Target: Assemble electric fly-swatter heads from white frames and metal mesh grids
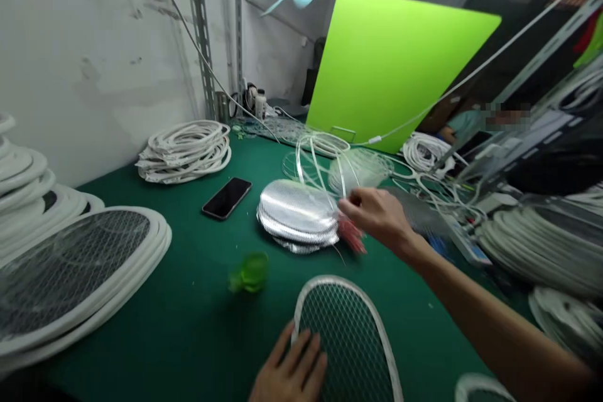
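Observation:
My left hand (292,367) lies with its fingers spread flat on the left side of a white-rimmed oval mesh frame (351,333), like an electric swatter's head. Farther out, my right hand (374,210) is closed in a pinch; what is between its fingers, if anything, is hidden. Right under it lies a bunch of thin red wires (351,233), blurred. Beside the wires is a stack of silver oval mesh sheets (299,213). Narrow white strips (318,163) loop up behind the stack and run down close to my right hand.
White-rimmed mesh frames (85,257) are piled at left, with white rings (186,151) behind. A phone (227,198) and a blurred green object (249,273) lie on the green table (188,326). A bright green board (400,63) stands behind. More rings (541,251) crowd the right.

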Tool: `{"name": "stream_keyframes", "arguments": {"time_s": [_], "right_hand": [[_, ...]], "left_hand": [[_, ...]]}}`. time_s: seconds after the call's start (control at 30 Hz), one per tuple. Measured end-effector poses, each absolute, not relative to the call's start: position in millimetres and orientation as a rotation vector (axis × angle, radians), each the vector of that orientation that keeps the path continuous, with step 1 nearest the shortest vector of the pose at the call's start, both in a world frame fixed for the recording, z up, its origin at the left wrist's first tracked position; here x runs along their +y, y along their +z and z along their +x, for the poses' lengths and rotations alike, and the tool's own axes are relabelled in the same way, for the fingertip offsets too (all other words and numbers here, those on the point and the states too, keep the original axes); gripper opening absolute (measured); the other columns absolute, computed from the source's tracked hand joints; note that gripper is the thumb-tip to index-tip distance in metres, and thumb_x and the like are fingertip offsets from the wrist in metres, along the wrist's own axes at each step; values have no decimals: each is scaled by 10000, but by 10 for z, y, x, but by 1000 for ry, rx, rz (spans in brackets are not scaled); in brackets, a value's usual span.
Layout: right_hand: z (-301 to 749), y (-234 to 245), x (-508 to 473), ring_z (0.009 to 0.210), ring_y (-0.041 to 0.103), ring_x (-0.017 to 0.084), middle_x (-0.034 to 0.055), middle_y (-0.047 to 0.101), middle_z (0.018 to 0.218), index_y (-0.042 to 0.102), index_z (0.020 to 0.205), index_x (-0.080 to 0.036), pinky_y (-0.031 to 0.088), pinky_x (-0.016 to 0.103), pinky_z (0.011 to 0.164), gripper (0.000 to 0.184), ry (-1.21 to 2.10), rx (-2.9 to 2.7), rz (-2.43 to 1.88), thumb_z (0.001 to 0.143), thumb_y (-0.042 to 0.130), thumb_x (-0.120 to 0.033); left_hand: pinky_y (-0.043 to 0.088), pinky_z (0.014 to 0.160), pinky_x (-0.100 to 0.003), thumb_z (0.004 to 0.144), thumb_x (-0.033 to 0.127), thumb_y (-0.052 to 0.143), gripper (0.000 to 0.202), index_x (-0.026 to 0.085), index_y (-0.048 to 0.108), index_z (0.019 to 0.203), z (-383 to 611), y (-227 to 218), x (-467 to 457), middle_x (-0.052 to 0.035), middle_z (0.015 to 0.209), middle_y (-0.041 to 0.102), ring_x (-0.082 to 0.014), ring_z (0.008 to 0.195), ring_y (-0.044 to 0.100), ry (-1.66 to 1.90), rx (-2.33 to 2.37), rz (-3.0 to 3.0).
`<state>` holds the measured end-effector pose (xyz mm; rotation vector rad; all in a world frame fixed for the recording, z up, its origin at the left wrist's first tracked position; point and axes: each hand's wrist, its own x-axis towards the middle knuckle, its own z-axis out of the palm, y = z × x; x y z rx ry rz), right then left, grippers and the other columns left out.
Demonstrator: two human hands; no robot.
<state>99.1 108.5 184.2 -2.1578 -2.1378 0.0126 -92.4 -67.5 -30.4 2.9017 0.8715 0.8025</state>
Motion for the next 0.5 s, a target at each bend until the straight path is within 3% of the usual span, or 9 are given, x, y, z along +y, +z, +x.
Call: {"name": "stream_keyframes", "arguments": {"time_s": [0.07,0.13,0.2,0.27,0.33,0.5], "right_hand": [[1124,1645,250,608,563,167,28,622,721,515,680,-228,337,290,532,262,57,-2135,-2102,852,475,-421],[1217,1379,-525,493,505,147,26,580,675,470,692,-242,338,283,473,262,119,-2114,-2114,876,407,-417],[1283,1080,-1136,444,491,139,27,552,665,455,697,-253,348,268,426,264,169,-2119,-2142,898,349,-389],[1323,798,-1527,427,497,134,23,534,676,458,702,-259,344,250,389,235,95,-2149,-2154,890,364,-365],[1326,583,-1710,371,439,105,-6,485,640,447,682,-256,290,222,339,207,-12,-2210,-2101,873,392,-312],[1202,429,-1713,338,353,71,-48,391,601,405,652,-238,233,191,322,194,-394,-2244,-1958,845,421,-235]], "left_hand": [[344,1123,-524,902,495,549,539,142,574,1309,-900,-69,-729,-111,1317,603,-306,1208,571,758,922,2768],[308,1145,-526,929,423,533,416,189,603,1266,-905,164,-739,-71,1287,632,-278,1232,552,750,977,2588],[426,1074,-446,956,313,491,277,215,656,1155,-933,378,-728,-41,1157,700,-226,1142,615,908,1082,2357],[554,866,-321,973,291,441,254,213,669,1053,-947,567,-690,-34,1013,729,-183,966,678,1049,1227,2086],[558,732,-254,983,312,424,255,211,650,1041,-900,723,-597,-30,983,719,-161,875,679,1024,1335,1943],[463,950,-327,975,276,471,304,177,597,1232,-492,836,-88,-78,1251,622,-219,1133,576,690,1473,2215]]}}
